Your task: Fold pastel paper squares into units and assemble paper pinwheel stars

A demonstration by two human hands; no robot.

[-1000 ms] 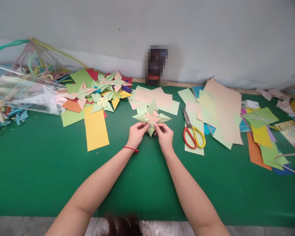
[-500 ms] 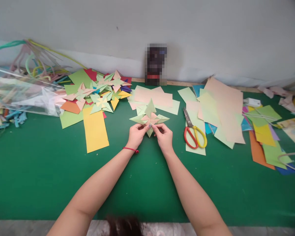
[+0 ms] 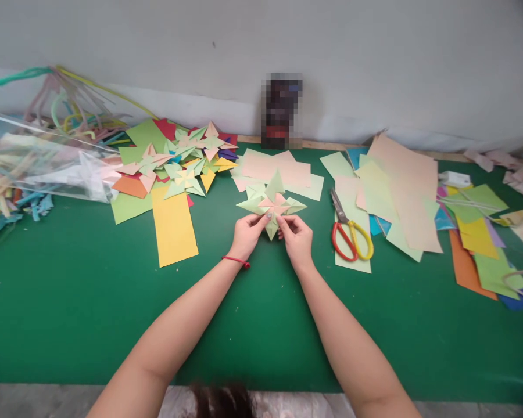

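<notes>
Between my hands is a folded paper star [image 3: 274,201], with pale green points and a pink centre. My left hand [image 3: 249,232] pinches its near left side, thumb on top by the lower point; a red cord circles that wrist. My right hand [image 3: 297,235] grips the near right side the same way, with its thumb and forefinger beside the lower point. The fingers beneath the paper are partly hidden. Beyond the star lie pink and pale green paper sheets [image 3: 279,167]. Scissors [image 3: 348,226] with one red and one yellow handle rest on pale green paper to the right.
Several finished paper stars [image 3: 185,179] are heaped on coloured sheets at left, near a yellow sheet [image 3: 174,226]. Farther left are a clear plastic bag [image 3: 56,168] and pipe cleaners. Large pink sheets [image 3: 407,191] and coloured papers [image 3: 483,232] lie right. A blurred dark object [image 3: 281,113] stands by the wall.
The whole view has shifted slightly, so everything sits a little farther right. My right thumb and fingers have moved slightly apart from the left thumb, showing more of the star's lower point.
</notes>
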